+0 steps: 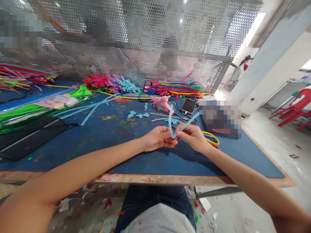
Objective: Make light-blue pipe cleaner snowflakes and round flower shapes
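While the left hand (160,138) pinches a bent blue stem (170,121), the right hand (191,134) grips it close beside.

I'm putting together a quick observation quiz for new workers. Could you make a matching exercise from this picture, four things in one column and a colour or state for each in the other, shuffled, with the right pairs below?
Things
1. Glue gun
2. Bent stem
3. Phone
4. Wrapped bundle at the far left

Colours and states
A. Has a white plug at its near end
B. Bright green
C. Pink
D. Held in the left hand and right hand

Right pairs: 1-C, 2-D, 3-A, 4-B
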{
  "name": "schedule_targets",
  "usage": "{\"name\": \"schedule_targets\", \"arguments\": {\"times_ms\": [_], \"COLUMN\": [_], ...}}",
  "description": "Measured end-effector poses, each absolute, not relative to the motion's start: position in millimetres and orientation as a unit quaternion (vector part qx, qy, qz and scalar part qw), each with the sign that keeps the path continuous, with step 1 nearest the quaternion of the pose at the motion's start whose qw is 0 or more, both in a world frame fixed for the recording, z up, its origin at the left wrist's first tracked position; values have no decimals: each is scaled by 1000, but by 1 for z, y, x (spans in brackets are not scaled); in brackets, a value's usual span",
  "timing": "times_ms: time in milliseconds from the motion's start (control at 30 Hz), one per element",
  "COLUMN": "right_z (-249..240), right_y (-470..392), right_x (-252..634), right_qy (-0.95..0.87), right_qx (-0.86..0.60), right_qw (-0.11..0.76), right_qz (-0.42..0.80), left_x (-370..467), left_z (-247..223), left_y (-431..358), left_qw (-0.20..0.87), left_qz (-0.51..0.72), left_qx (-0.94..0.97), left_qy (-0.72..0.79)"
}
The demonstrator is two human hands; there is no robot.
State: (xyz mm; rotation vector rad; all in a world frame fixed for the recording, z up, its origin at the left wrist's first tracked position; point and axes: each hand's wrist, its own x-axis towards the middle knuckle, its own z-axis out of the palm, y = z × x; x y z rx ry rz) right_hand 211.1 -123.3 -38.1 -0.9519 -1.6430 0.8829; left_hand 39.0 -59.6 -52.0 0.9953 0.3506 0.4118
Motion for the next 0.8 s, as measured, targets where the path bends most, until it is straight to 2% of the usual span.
{"name": "schedule_targets", "arguments": {"times_ms": [200, 300, 400, 467, 567, 633, 700, 800], "right_z": [-40, -47, -48, -44, -39, -40, -43, -48], "right_y": [-123, -118, -113, -114, -119, -123, -127, -130], "right_x": [210, 210, 215, 222, 231, 236, 239, 243], "right_qy": [-728, -691, -637, -630, -698, -751, -786, -827], "right_qx": [-368, -406, -473, -494, -459, -426, -410, -394], "right_qw": [471, 513, 593, 599, 499, 412, 354, 324], "right_qz": [336, 307, 138, -31, -230, -290, -297, -238], "left_x": [38, 40, 42, 43, 44, 45, 46, 45], "left_z": [-50, -49, -49, -49, -50, -50, -50, -50], "left_y": [-58, -54, -52, -52, -53, -55, -55, -54], "left_qw": [825, 798, 775, 762, 750, 746, 745, 741], "left_qz": [171, 212, 277, 305, 313, 322, 340, 357], "left_qx": [501, 523, 521, 519, 523, 521, 512, 503], "left_qy": [197, 211, 225, 239, 257, 261, 259, 265]}}
